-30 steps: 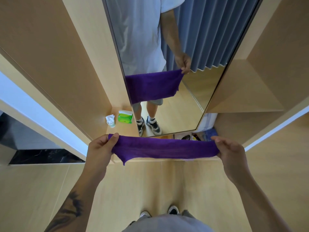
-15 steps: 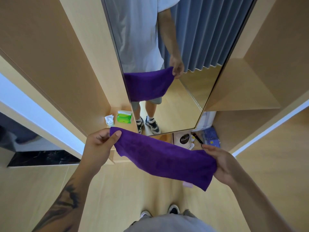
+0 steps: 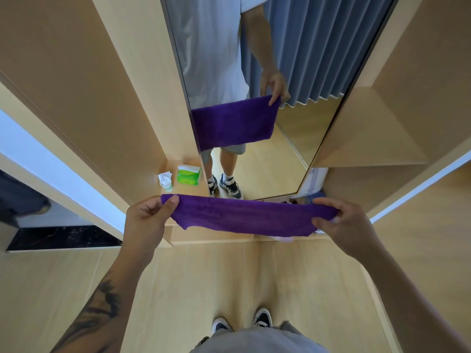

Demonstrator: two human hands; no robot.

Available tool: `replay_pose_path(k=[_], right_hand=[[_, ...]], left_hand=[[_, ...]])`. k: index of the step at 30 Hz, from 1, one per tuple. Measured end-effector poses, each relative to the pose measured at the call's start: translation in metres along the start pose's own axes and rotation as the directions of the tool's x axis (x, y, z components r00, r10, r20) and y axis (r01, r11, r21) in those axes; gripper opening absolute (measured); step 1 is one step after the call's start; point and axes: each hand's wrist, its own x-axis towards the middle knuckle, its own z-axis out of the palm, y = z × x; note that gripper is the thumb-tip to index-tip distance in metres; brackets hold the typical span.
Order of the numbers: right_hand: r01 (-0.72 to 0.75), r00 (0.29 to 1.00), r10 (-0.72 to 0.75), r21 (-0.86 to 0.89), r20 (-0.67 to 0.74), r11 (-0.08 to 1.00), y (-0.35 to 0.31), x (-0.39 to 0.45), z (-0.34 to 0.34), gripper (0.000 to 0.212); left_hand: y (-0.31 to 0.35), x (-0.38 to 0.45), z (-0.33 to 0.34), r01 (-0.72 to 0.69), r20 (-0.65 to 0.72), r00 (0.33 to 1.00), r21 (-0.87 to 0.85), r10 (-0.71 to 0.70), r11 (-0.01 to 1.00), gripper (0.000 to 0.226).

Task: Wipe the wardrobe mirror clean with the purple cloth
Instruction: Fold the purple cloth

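In the head view, the fuzzy purple microfibre cloth (image 3: 251,216) hung as a folded band, stretched taut with its long axis running left to right, below the tall dark-framed wardrobe mirror (image 3: 293,128). The left hand (image 3: 147,217) pinched one end; the right hand (image 3: 344,225) gripped the other.

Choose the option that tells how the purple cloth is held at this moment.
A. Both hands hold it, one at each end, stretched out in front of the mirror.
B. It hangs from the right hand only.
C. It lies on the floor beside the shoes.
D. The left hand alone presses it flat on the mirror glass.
A: the left hand pinches one end of the purple cloth and the right hand grips the other, clear of the mirror.
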Motion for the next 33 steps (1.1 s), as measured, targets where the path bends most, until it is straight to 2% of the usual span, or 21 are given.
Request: replay_pose_path(k=[2,3,5,7,9,11,13,14,17,18,22,24,26,28,31,33], right_hand=[[0.097,0.995,-0.099,-0.233,0.002,0.968,0.005,0.005,0.000,0.031],[0.110,0.994,-0.113,-0.274,0.002,0.955,0.008,0.008,0.000,0.026],[0.075,0.997,-0.078,-0.225,-0.004,0.971,0.006,0.010,-0.004,0.020],[0.049,0.998,-0.047,-0.046,0.051,0.998,0.002,0.010,-0.013,0.017],[-0.010,0.989,-0.031,0.278,0.142,0.960,-0.005,0.005,-0.021,0.021],[-0.148,0.977,0.030,0.562,0.213,0.814,-0.013,-0.002,-0.023,0.023],[-0.242,0.968,0.119,0.684,0.223,0.689,-0.015,-0.004,-0.020,0.025],[-0.250,0.968,0.155,0.680,0.199,0.689,-0.014,-0.004,-0.016,0.026],[-0.206,0.975,0.221,0.474,0.025,0.856,-0.007,0.003,-0.002,0.026],[-0.209,0.969,0.244,0.432,-0.028,0.878,-0.005,0.005,0.005,0.027],[-0.285,0.930,0.355,0.421,-0.097,0.861,-0.002,0.010,0.034,0.045],[-0.322,0.915,0.390,0.397,-0.101,0.859,-0.010,0.009,0.048,0.035],[-0.331,0.917,0.387,0.362,-0.095,0.872,-0.024,0.007,0.066,0.029],[-0.317,0.933,0.354,0.314,-0.067,0.895,-0.040,0.003,0.086,0.028],[-0.258,0.960,0.277,0.269,-0.035,0.928,-0.069,-0.009,0.107,0.026],[-0.179,0.981,0.190,0.233,-0.025,0.956,-0.092,-0.023,0.115,0.024]], left_hand=[[0.001,0.001,0.002,0.011,-0.024,1.000,-0.011,-0.011,1.000,0.020],[0.001,0.000,0.004,0.011,-0.042,0.999,-0.016,-0.012,1.000,0.020],[0.003,-0.003,0.006,-0.007,-0.086,0.996,-0.051,0.002,0.999,0.017],[0.003,-0.002,0.004,-0.008,-0.115,0.993,-0.117,-0.006,0.993,0.021],[0.001,0.000,0.000,0.014,-0.090,0.995,-0.199,-0.033,0.980,0.033],[0.002,0.000,0.001,0.044,-0.035,0.998,-0.268,-0.056,0.962,0.042],[0.004,-0.001,0.005,0.075,0.007,0.997,-0.265,-0.076,0.961,0.037],[0.003,0.000,0.007,0.089,0.015,0.996,-0.243,-0.088,0.966,0.032],[-0.002,0.002,0.015,0.136,-0.005,0.990,-0.188,-0.140,0.973,0.028],[-0.003,0.002,0.017,0.147,-0.007,0.989,-0.168,-0.150,0.975,0.027],[-0.005,0.003,0.034,0.170,-0.006,0.985,-0.125,-0.172,0.977,0.013],[-0.002,-0.001,0.048,0.203,-0.052,0.976,-0.122,-0.211,0.972,0.011],[0.001,-0.005,0.064,0.247,-0.076,0.963,-0.127,-0.258,0.961,0.030],[0.004,-0.011,0.080,0.277,-0.052,0.957,-0.127,-0.285,0.952,0.035],[0.007,-0.024,0.103,0.278,0.018,0.960,-0.131,-0.278,0.952,0.009],[0.010,-0.036,0.114,0.284,0.087,0.958,-0.162,-0.273,0.945,0.002]])
